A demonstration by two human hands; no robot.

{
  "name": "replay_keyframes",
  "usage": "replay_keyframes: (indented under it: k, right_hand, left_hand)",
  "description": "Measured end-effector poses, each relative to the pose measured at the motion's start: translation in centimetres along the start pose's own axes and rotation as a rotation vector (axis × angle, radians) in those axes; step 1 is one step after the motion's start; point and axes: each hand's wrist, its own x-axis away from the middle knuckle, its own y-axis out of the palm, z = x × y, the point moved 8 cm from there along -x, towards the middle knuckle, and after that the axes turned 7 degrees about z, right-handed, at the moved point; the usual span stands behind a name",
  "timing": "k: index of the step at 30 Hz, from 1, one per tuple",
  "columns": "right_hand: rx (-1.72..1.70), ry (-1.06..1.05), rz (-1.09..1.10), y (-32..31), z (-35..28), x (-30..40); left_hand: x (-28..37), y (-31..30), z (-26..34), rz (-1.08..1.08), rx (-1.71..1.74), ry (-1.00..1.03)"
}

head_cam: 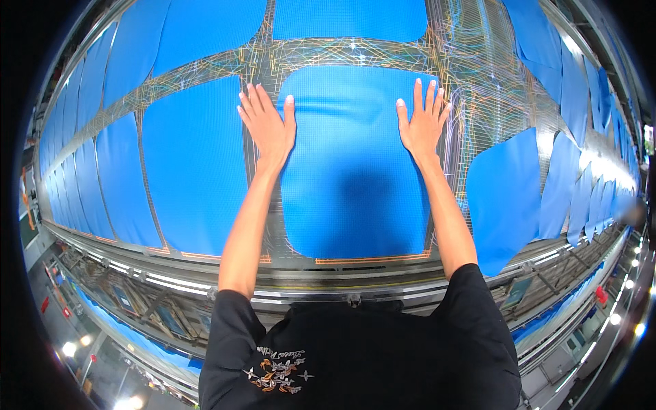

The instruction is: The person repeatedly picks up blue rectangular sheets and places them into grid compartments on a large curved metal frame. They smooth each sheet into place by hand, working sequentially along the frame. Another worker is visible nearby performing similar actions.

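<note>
In front of me a blue fabric panel (pixel 353 154) with rounded corners and a fine grid texture lies on a dark table top (pixel 261 56) covered in coloured guide lines. My left hand (pixel 269 120) is spread flat at its left edge, the thumb over the fabric and the other fingers over the strip beside it. My right hand (pixel 423 120) lies palm down at the right edge with fingers apart. A shallow ripple crosses the panel's upper part between my hands. Neither hand grasps anything. A head-shaped shadow falls on the lower half.
Another flat blue panel (pixel 200 164) lies to the left, with several more beyond. At the right, blue panels (pixel 505 200) overlap the lined surface, and one hangs past the near edge. A metal rail (pixel 328 296) runs along the table's front.
</note>
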Motion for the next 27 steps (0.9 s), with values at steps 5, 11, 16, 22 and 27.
replay_keyframes:
  k: [5, 11, 16, 22, 27]
  right_hand:
    - [-0.059, -0.031, -0.035, 0.0, -3.0, 2.5]
    - [-0.065, -0.016, -0.103, -1.0, -4.5, 7.1]
    - [-0.095, 0.009, -0.085, -1.4, -4.4, 7.2]
    - [-0.113, 0.005, -0.069, -1.6, -4.5, 6.9]
    - [-0.176, 0.003, -0.072, -1.8, -4.5, 6.8]
  left_hand:
    - [-0.5, -1.5, 0.4, -0.143, 0.386, -0.324]
    - [-2.7, 0.1, -1.2, -0.103, 0.217, -0.374]
    - [-4.1, -1.2, 1.0, 0.084, 0.153, -0.062]
    - [-8.1, 2.3, 2.3, -0.209, 0.337, 0.066]
    - [-8.2, -0.9, 4.7, -0.269, 0.459, 0.308]
